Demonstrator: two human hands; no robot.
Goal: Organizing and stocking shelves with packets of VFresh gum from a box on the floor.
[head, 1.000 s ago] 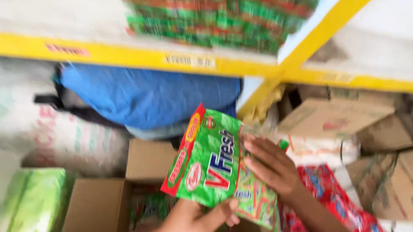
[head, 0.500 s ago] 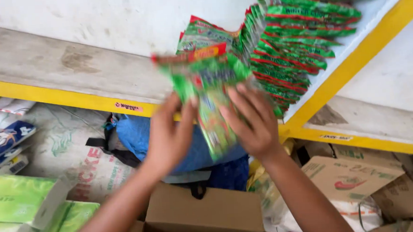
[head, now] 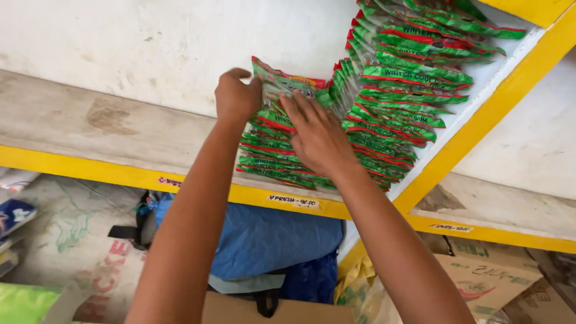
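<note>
Wide wooden shelf (head: 69, 121) with a yellow front edge, white wall behind, running far left to right. Below, a blue bag (head: 266, 239), a printed sack (head: 75, 239) to the left, and a cardboard box (head: 276, 320) at the near edge. On the right part of the shelf, a tall leaning stack of green and red sachet strips (head: 408, 77). Just left of it, touching, a lower pile of the same sachets (head: 274, 156) at the shelf's front edge.

Left hand (head: 237, 95) closed around the far left corner of the top packet (head: 290, 86), thumb and fingers pinching it. Right hand (head: 316, 134) spread flat, fingers wide, pressing down on the pile.

To do this well, probably: keep the flat palm steady, square the top packet with those beneath, edges flush against the taller stack, nothing overhanging the yellow lip.
</note>
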